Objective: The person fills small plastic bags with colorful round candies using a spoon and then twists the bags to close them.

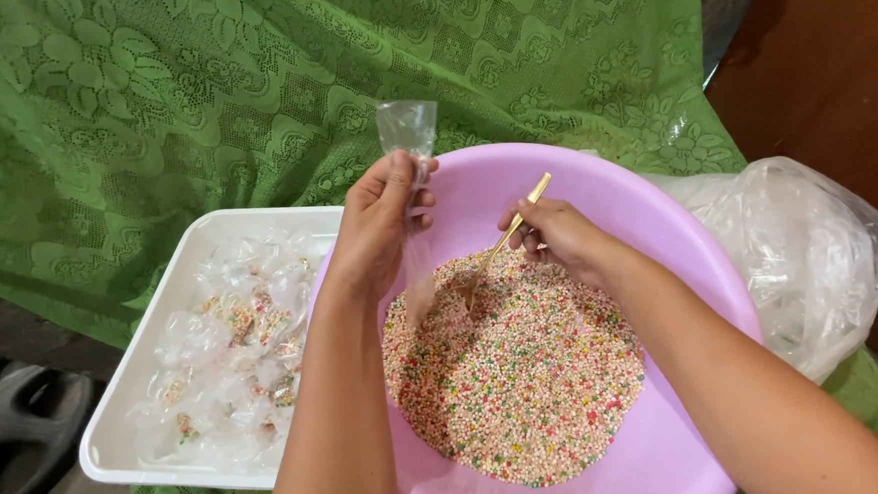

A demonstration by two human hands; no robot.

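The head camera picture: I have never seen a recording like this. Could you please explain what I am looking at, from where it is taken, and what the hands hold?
There is no machine here. A person wears one camera on the head, so you look down along both arms. The left hand pinches a small clear plastic bag upright. The right hand holds a thin gold-coloured spoon, its tip down in tiny coloured beads. The beads fill the bottom of a pink basin. Left of the basin lies a white tray with small filled clear packets. A crumpled clear bag lies on the right. A green lace cloth covers the surface behind.
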